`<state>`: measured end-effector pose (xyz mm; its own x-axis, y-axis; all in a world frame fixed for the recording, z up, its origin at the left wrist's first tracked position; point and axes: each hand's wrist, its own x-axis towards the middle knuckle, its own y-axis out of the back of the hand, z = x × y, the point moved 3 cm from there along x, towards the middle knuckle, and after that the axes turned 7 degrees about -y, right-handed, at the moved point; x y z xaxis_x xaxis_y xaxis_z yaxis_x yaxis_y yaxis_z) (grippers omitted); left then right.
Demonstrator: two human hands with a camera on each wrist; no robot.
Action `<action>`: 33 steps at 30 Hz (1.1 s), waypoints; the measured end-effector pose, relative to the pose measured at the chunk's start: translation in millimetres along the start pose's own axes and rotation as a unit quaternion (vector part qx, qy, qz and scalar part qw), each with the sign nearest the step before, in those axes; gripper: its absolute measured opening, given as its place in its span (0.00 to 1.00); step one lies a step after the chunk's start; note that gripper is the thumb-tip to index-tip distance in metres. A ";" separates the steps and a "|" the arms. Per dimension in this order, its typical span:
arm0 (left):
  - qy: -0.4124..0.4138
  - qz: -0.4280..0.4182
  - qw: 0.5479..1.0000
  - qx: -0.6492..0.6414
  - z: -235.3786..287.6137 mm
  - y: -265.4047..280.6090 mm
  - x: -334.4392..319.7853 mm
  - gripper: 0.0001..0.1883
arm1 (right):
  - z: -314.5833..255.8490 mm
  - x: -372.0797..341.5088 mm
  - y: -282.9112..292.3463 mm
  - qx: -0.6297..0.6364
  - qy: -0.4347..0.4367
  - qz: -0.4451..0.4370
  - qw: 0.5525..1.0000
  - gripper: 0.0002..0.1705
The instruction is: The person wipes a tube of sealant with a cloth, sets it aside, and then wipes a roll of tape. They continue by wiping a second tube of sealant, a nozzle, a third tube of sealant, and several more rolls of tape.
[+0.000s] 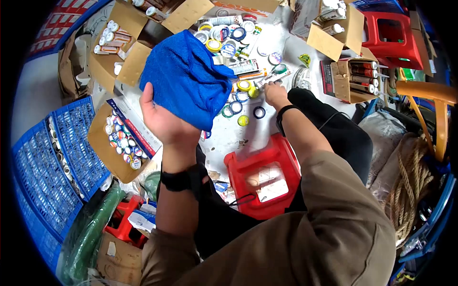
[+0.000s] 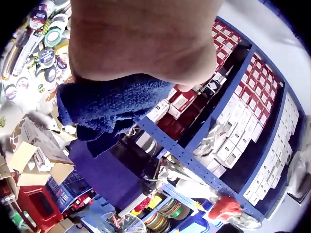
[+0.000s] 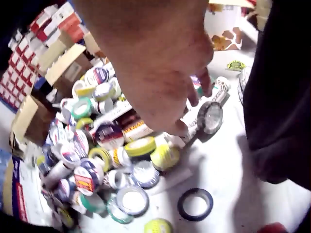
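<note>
A blue cloth point(image 1: 186, 81) hangs bunched over my raised left hand point(image 1: 164, 119), which holds it with the thumb along its near edge. The other left fingers are hidden behind the cloth. In the left wrist view the cloth point(image 2: 112, 107) droops below the palm. My right hand point(image 1: 276, 94) reaches down to the right side of a pile of tape rolls and tubes. In the right wrist view its thumb and fingers are spread apart over a white printed tube point(image 3: 194, 119), fingertips right at it. A clear tape roll point(image 3: 212, 118) leans against that tube.
Loose tape rolls point(image 1: 229, 50) are heaped on the white surface. Cardboard boxes of tubes stand left point(image 1: 112, 47) and right point(image 1: 353, 78); a box of tape rolls point(image 1: 119, 148) sits near left. A red stool point(image 1: 234, 176) is between the legs. Rope point(image 1: 405, 186) hangs right.
</note>
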<state>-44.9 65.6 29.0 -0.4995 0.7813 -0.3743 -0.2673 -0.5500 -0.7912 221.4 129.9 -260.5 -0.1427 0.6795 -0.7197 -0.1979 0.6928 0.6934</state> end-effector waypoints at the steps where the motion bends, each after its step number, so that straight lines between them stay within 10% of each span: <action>1: 0.011 0.014 1.000 0.003 2.3 2.3 -2.9 0.32 | -3.9 8.9 -11.0 -0.039 0.051 0.054 0.996 0.20; 6: 0.050 -0.133 0.979 -0.145 13.1 25.0 -2.9 0.33 | -19.1 43.8 -54.7 -0.130 0.115 0.174 0.969 0.18; 17: 0.070 -0.051 0.994 -0.069 5.9 25.0 -2.2 0.33 | -14.9 51.1 -41.8 -0.180 0.157 0.243 0.940 0.16; 20: 0.071 -0.110 0.984 -0.121 6.1 20.8 -3.8 0.33 | -11.9 38.0 -8.1 -0.184 0.186 0.212 0.942 0.15; 22: 0.017 0.061 0.997 0.039 5.3 11.5 -9.4 0.33 | 2.4 39.5 19.7 -0.144 0.162 0.211 0.953 0.16; 26: -0.006 0.037 0.999 0.003 8.7 5.4 -13.6 0.32 | 43.4 35.0 102.8 -0.026 0.091 0.149 0.984 0.22; 33: -0.065 -0.010 0.998 0.013 14.3 5.8 -18.6 0.30 | 62.6 -28.9 250.6 0.173 0.267 0.156 0.935 0.28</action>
<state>-49.0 43.7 38.3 -0.5963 0.7483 -0.2908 -0.2985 -0.5430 -0.7849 236.6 299.1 -63.7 -0.6234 0.7082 -0.3315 0.2463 0.5803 0.7763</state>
